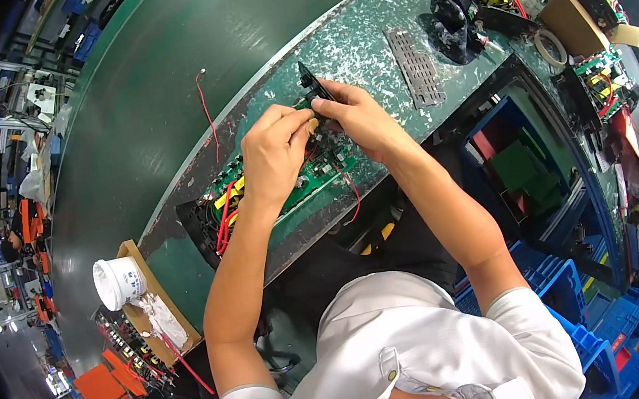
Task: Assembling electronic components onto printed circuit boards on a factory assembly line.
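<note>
My right hand (361, 118) grips a thin black panel (310, 79) between thumb and fingers, tilted up off the bench. Close beside it, my left hand (270, 154) is closed in a pinch at the panel's lower end. A small tan piece (313, 126) shows at its fingertips; what exactly they hold is partly hidden. Under both hands lies a green circuit board (302, 188) with yellow components and red wires (224, 229). A black end piece (197, 229) stands at the board's left end. My left forearm covers part of the board.
On the worn green bench lies a slotted metal plate (415, 68), with black plastic film (451, 24) to its right. A loose red wire (206, 110) lies farther left. A white tub (118, 281) sits in a cardboard box (179, 320). Blue crates (553, 282) stand at lower right.
</note>
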